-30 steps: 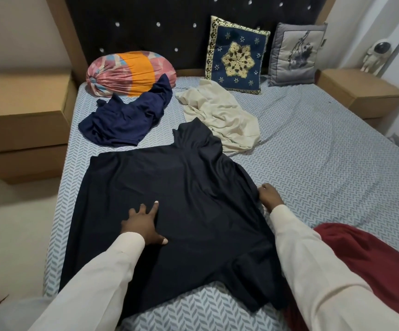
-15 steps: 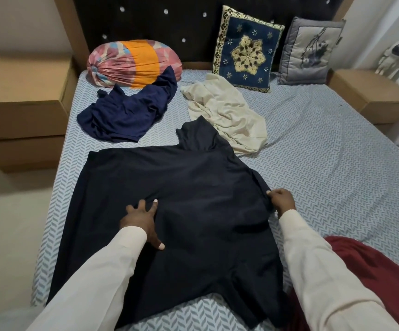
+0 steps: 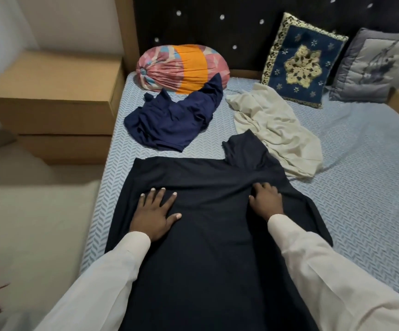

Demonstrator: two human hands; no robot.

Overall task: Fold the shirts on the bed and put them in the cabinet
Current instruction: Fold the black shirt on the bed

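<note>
Nearest the camera, two loose cream-white cloth sleeves reached forward over a large, smooth, dark navy, almost black shirt. This shirt lay spread flat on the near part of the bed, its upper end towards the headboard. The left hand lay palm down on the shirt's left half, with fingers straight and splayed wide, pressing the cloth and holding nothing. The right hand sat on the shirt's right half at a raised, rounded fold. Its fingers were bent with the tips down on the cloth. Whether they pinched the fold or only pressed it could not be told.

The fitted bed sheet was pale blue-grey with a small herringbone print and a few long creases.

Beyond the dark shirt lay a crumpled mid-blue shirt on the left. A rumpled cream shirt of soft, draping cloth lay on the right, its near edge just beside the dark shirt's shoulder.

Farther back, a round pink-and-orange gathered bolster touched the blue shirt's far tip. A square blue cushion with gold embroidery and a grey quilted cushion leaned against the dark studded headboard. A plain boxy tan wooden cabinet stood beside the bed on the left.
</note>
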